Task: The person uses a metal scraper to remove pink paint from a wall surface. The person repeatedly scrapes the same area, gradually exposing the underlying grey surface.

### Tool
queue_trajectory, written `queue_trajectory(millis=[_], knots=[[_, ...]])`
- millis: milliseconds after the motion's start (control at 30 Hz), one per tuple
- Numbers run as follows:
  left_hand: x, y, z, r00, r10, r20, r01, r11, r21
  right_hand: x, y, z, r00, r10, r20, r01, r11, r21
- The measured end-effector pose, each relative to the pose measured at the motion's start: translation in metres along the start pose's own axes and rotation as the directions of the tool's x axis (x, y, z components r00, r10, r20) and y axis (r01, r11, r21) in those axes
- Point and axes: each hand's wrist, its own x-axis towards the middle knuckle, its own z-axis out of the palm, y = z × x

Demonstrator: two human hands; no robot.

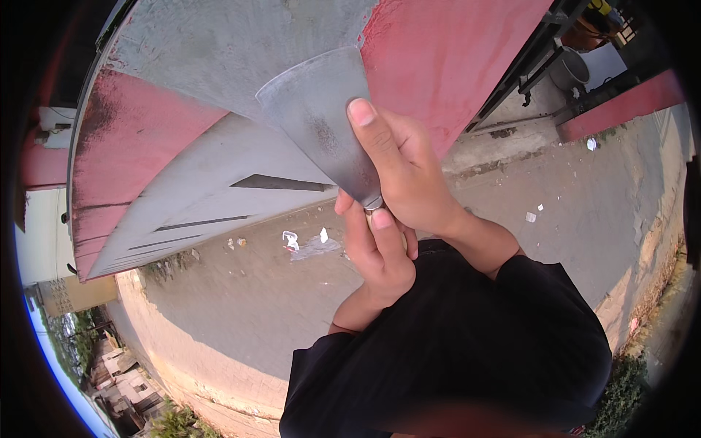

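Note:
A wide putty knife (323,120) is held up before me, its flared steel blade pointing away toward the wall. Brownish stains mark the middle of the blade. My left hand (380,257) grips the handle, only a bit of which shows between the fingers. My right hand (408,169) lies along the blade's right edge, thumb on its face and the other fingers mostly hidden behind. Beyond the blade is a wall with a grey, rough-looking patch (230,49) beside red paint (438,60). Whether the blade's edge touches the wall I cannot tell.
Lower down, the wall has a whitish section (202,175) with dark slots. Paper and plastic litter (290,240) lies on the paved ground (246,306). To the right are a dark metal frame (515,60), a concrete step (504,142) and a grey bucket (569,68).

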Motion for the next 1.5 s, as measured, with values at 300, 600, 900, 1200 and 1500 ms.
queue_trajectory(millis=[300,600,900,1200,1500], knots=[[0.008,-0.002,-0.011,0.999,0.001,0.041,0.0,1.0,-0.03,0.007,0.012,0.004,0.993,-0.105,-0.051,0.103,0.994,-0.038],[0.009,0.005,-0.015,0.996,0.012,0.092,-0.016,0.999,0.038,0.004,0.004,0.01,0.995,-0.077,-0.065,0.08,0.996,0.046],[0.04,0.023,-0.013,0.989,-0.005,0.145,-0.012,0.993,0.116,0.016,-0.016,0.011,0.96,-0.249,-0.124,0.256,0.966,0.041],[0.013,0.008,-0.015,0.998,0.01,0.067,-0.02,0.988,0.153,0.01,-0.002,0.01,0.991,-0.132,-0.017,0.132,0.99,0.041],[0.002,-0.004,-0.026,0.997,0.035,-0.063,-0.025,0.989,0.149,0.006,0.026,0.011,0.986,-0.169,0.002,0.168,0.982,0.083]])
